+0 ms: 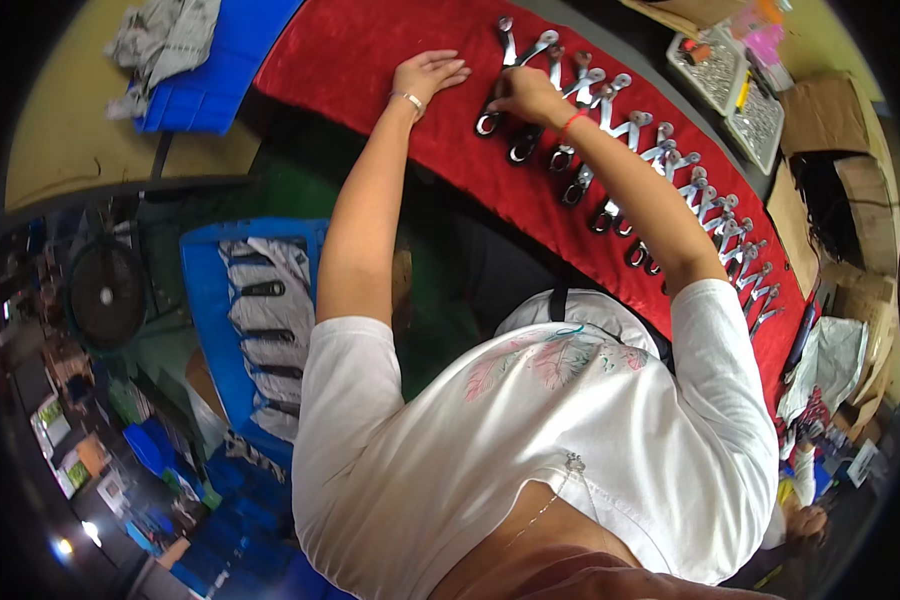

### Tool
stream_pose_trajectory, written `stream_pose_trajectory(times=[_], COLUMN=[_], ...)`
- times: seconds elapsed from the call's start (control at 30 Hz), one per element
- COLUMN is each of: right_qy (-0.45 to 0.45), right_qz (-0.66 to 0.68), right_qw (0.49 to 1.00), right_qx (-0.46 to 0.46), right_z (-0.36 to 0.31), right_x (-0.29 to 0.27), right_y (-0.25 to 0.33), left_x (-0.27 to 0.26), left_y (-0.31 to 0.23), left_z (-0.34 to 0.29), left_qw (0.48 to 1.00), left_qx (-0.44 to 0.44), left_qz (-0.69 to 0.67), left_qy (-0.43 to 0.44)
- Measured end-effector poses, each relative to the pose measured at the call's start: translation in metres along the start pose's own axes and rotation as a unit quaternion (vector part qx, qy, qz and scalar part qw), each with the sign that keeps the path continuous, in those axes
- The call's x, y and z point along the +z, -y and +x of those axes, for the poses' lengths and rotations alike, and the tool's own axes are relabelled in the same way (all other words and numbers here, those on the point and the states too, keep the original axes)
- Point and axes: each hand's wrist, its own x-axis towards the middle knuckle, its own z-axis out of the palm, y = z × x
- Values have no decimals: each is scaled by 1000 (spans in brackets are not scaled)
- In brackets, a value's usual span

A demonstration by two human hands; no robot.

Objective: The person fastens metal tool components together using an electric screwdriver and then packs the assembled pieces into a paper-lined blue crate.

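My right hand (530,96) is closed around the leftmost of a row of hand tools. This black-handled tool (487,122) has shiny metal prongs with round ends, and my fingers hide its middle part. My left hand (430,76) lies on the red cloth (370,50) to the left of it, fingers stretched out and holding nothing. More tools of the same kind (630,125) lie side by side in a long row that curves away to the right, some of them under my right forearm.
Two white trays (755,130) of small metal parts stand behind the cloth, near an open cardboard box (860,195). A blue crate (202,285) with wrapped black-handled items stands lower left. At the upper left is a blue bin (195,108) with crumpled grey wrapping (165,50).
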Motion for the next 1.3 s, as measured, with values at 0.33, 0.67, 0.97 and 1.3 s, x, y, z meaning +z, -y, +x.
stream_pose_trajectory(times=[0.33,0.67,0.97,1.3], right_qy=[-319,-512,-685,-351], right_qz=[413,21,-155,-134], right_qw=[848,830,635,676], right_qx=[91,220,323,634], right_z=[-95,-200,-427,-656], right_x=[-66,-169,-145,-64], right_y=[-86,-304,-418,-525], left_x=[-13,276,386,467], left_y=[-1,-58,-22,-8], left_z=[-4,32,131,0], left_qw=[994,943,657,723], left_qx=[64,239,485,452], left_qz=[0,220,570,490], left_qy=[-85,72,91,183])
